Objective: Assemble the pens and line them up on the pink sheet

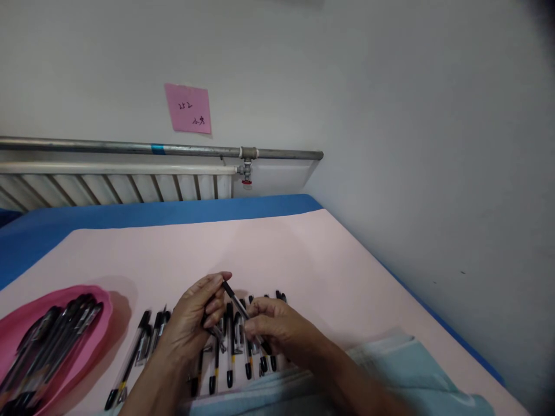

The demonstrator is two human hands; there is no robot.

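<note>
A pen with a clear barrel and black end slants between my hands above the table. My left hand is closed, its thumb and forefinger at the pen's upper end. Its other fingers curl inward, and I cannot make out whether they hold anything else. Lower on the barrel, my right hand pinches the same pen. Beneath and between the hands lie several pens side by side, with loose clear caps among them. More pens lie left of my left wrist, partly hidden by it.
At the left stands a pink basin with several black-capped pens inside. Pale pink sheeting covers the blue-edged table. Light blue cloth lies at the near edge. A radiator and pipe run along the back wall.
</note>
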